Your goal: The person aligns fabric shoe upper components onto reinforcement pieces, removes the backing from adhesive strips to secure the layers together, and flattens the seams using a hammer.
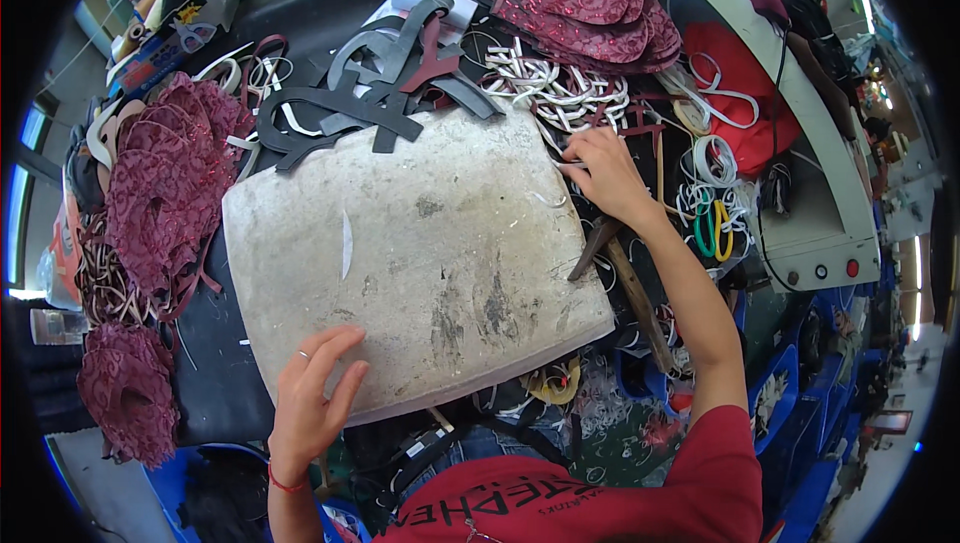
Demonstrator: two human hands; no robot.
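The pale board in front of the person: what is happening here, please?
The person's left-hand grip is open and empty over the near left part of the pale board. The right-hand grip is at the board's right edge, beside a pile of white strips; whether it pinches one is unclear. A hammer lies near it, dark straps along the far edge.

— Where is the right hand (608, 171) placed?
— Beside the tangled white straps (560, 93), at the pale slab (410, 183).
— And the left hand (318, 388)?
— It is held at the slab's near edge. A hammer (638, 303) is seen at its right.
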